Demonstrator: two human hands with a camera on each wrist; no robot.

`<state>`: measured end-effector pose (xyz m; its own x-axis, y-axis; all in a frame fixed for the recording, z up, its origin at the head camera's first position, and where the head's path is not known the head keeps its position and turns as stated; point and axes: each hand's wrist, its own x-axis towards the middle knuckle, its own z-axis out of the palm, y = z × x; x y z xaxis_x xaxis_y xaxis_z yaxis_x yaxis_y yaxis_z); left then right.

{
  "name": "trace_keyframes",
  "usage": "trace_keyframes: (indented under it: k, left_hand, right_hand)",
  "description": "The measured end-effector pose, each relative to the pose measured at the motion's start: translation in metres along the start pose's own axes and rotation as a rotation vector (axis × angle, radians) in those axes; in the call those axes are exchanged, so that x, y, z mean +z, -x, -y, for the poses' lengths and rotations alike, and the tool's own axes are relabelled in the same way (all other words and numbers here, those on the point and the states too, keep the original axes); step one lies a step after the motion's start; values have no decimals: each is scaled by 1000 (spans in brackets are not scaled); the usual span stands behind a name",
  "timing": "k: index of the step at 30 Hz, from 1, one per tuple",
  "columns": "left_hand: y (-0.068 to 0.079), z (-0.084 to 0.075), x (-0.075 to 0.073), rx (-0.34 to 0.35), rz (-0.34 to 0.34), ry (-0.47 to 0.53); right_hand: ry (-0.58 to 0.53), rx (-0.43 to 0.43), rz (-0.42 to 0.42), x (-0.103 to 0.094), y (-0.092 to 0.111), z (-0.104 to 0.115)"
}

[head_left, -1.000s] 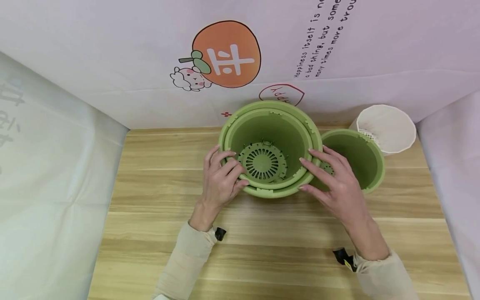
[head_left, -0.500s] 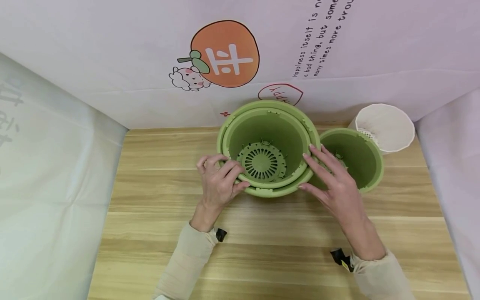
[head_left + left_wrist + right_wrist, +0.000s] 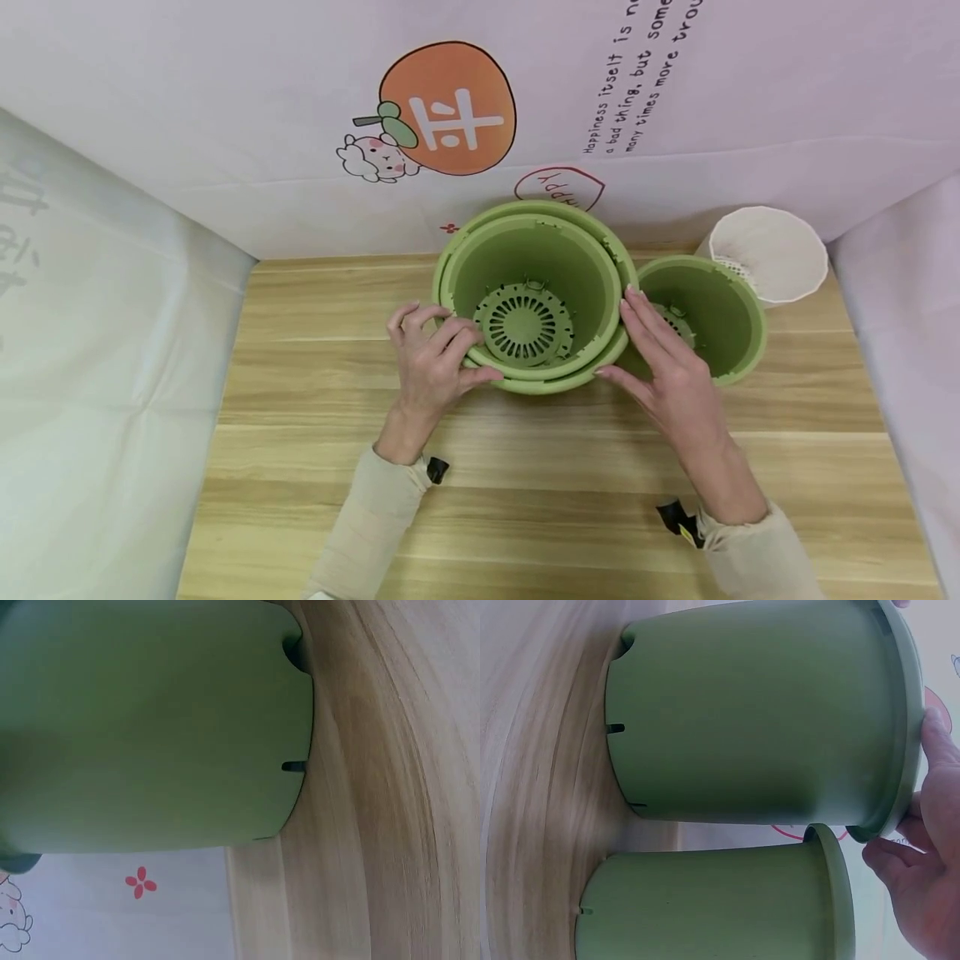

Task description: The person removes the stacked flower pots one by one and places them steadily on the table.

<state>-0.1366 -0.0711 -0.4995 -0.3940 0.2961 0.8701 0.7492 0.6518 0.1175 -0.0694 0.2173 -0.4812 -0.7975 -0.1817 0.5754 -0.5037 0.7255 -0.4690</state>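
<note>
Two green plastic flower pots stand nested in the middle of the head view. The inner pot [image 3: 536, 250] has a slotted round base. Around it shows the rim of the outer pot [image 3: 525, 206], whose side wall fills much of both wrist views. My left hand [image 3: 431, 367] grips the near left rim, fingers curled over the edge and thumb along the front. On the right side, my right hand [image 3: 675, 383] rests nearly straight fingertips at the rims, its thumb touching the outer rim's front. The left wrist view does not show the left hand.
Another green pot [image 3: 738, 321] stands close on the right, partly behind my right hand. A white basket [image 3: 780, 250] with small holes sits behind it in the back corner. All stand on a wooden table [image 3: 555, 500] against a printed white backdrop [image 3: 262, 150].
My right fingers have drawn together and slid outward from over the inner rim. The inner pot has shifted slightly left within the outer one. My left outer fingers have moved a little left.
</note>
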Motion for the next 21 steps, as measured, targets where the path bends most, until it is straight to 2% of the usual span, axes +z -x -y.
trace_keyframes:
  k: [10,21]
  left_hand:
    - [2,3,-14,34,144,-18]
    - [2,-10,-28,-72,281,-51]
  right_hand:
    - [-7,20,7,0,1,1]
    - [-11,38,18,-1,0,2]
